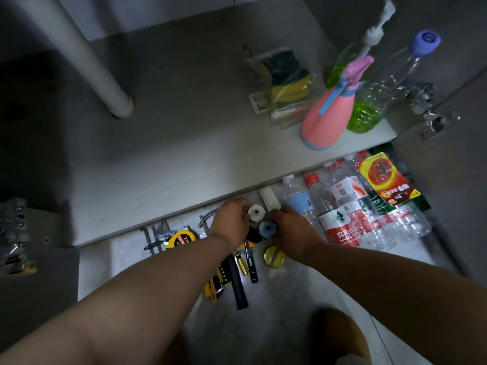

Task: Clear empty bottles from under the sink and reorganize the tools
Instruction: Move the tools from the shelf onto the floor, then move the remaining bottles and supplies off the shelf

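Observation:
My left hand point(232, 222) grips a white plastic nut fitting point(255, 212) just in front of the cabinet floor's edge. Beside it, my right hand point(292, 233) holds a blue-grey plastic nut fitting point(266, 228). Under and around both hands, tools lie on the tiled floor: a yellow tape measure point(182, 239), wrenches point(160, 234), screwdrivers point(243, 263), a black-handled hammer point(238, 283) and a round brass-coloured tin point(274, 256). Several empty clear plastic bottles point(350, 204) lie heaped on the floor to the right.
On the cabinet floor point(184, 154) stand a pink spray bottle point(326, 117), two bottles with green liquid point(366, 114), and a bag of sponges point(287, 83). A white drain pipe point(87, 59) drops at the left. A snack packet point(384, 177) lies on the bottles. Door hinges point(432, 119) sit right.

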`<state>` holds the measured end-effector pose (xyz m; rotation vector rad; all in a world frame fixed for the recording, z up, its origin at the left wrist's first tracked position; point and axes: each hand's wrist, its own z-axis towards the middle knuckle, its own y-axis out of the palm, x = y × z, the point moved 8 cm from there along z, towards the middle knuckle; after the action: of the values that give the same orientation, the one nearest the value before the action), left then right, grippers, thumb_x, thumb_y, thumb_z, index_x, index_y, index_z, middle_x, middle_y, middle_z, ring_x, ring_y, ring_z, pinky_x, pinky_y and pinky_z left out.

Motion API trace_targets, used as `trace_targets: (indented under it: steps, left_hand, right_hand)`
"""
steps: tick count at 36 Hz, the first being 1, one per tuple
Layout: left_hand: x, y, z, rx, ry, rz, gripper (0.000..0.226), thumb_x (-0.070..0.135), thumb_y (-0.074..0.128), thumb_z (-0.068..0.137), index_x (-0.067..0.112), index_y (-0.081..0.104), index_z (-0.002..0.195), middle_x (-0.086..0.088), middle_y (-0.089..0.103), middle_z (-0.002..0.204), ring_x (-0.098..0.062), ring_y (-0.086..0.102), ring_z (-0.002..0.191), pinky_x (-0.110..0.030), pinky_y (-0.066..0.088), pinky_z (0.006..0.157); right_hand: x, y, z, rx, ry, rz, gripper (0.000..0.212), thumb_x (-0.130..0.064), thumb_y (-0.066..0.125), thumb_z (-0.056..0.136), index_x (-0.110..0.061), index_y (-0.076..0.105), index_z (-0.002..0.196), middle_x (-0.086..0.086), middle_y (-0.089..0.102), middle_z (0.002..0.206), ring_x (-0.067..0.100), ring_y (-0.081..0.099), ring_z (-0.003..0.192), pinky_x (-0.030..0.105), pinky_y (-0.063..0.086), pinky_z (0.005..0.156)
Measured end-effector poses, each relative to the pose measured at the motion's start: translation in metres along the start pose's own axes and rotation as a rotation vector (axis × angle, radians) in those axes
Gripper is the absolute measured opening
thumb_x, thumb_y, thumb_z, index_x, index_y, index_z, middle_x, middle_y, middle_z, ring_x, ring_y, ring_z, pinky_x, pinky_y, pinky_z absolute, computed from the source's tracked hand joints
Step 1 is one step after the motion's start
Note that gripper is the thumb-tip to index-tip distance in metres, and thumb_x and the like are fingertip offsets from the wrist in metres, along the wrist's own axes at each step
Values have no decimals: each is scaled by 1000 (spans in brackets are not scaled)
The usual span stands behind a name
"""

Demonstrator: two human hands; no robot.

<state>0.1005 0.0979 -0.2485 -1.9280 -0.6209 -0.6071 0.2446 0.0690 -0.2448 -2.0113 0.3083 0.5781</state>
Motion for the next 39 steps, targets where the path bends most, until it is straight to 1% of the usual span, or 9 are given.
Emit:
trace_targets:
  steps: [7, 10, 13, 20, 26, 29, 33, 36, 39]
  left_hand:
    - [51, -20, -25, -104, 326, 193, 19, 20, 51, 100, 25, 64, 113, 8, 59, 108, -13, 60, 98, -32, 52, 85]
    - [77, -41, -21, -33, 391, 193, 16, 22, 53, 100, 30, 61, 111, 11, 55, 105, -10, 58, 94, -30, 51, 83]
    - [101, -66, -7, 87, 417, 111, 14, 21, 55, 98, 27, 62, 109, 8, 57, 104, -11, 60, 92, -31, 52, 85]
    - [135, -94, 46, 222, 283, -115, 22, 10, 64, 90, 24, 59, 106, -8, 58, 101, -23, 63, 80, -41, 55, 83]
    - [154, -109, 81, 323, 148, -107, 49, 17, 65, 89, 25, 45, 133, -17, 47, 126, -35, 58, 109, -35, 47, 100]
    - [162, -117, 96, 361, 39, -136, 65, 27, 64, 94, 33, 32, 150, -19, 41, 137, -38, 53, 119, -33, 42, 102]
    - [166, -122, 118, 336, -37, -156, 70, 41, 57, 99, 23, 24, 158, -18, 45, 150, -36, 49, 132, -33, 41, 106]
    - [170, -129, 127, 347, -47, -96, 70, 43, 58, 98, 13, 29, 155, -10, 41, 156, -31, 44, 139, -30, 35, 110]
    - [161, -131, 125, 343, -145, -256, 68, 32, 76, 81, 11, 49, 140, -13, 58, 139, -32, 60, 123, -38, 49, 104]
  right_hand:
    - [-14, -43, -10, 82, -97, -8, 16, -20, 61, 88, -18, 62, 104, 0, 58, 100, 20, 61, 86, 36, 53, 74]
    - [-19, -74, -14, 228, -123, 30, 12, -15, 61, 85, -19, 61, 96, -7, 51, 87, 13, 53, 73, 29, 45, 67]
    - [-19, -108, -20, 410, -111, 55, 7, -19, 61, 86, -22, 56, 90, -9, 46, 82, 15, 51, 72, 32, 44, 62]
    - [5, -188, -26, 835, 117, 282, 40, -26, 73, 81, -17, 48, 111, 4, 47, 111, 21, 54, 95, 38, 51, 75]
    - [19, -234, 2, 883, 218, 393, 78, -28, 80, 76, -14, 39, 140, 7, 44, 135, 25, 45, 125, 34, 44, 99]
    - [25, -233, 21, 791, 232, 521, 62, -32, 80, 77, -19, 50, 130, 6, 54, 127, 25, 56, 112, 37, 50, 89]
    - [25, -229, 28, 814, 177, 510, 45, -35, 79, 79, -24, 57, 117, 1, 60, 115, 22, 60, 100, 31, 47, 77]
    - [29, -226, 27, 845, 136, 493, 49, -39, 77, 79, -24, 56, 121, 0, 58, 116, 23, 56, 106, 43, 52, 87]
    - [31, -221, 22, 837, 99, 461, 51, -47, 74, 79, -27, 55, 122, -4, 57, 114, 21, 55, 105, 40, 53, 84]
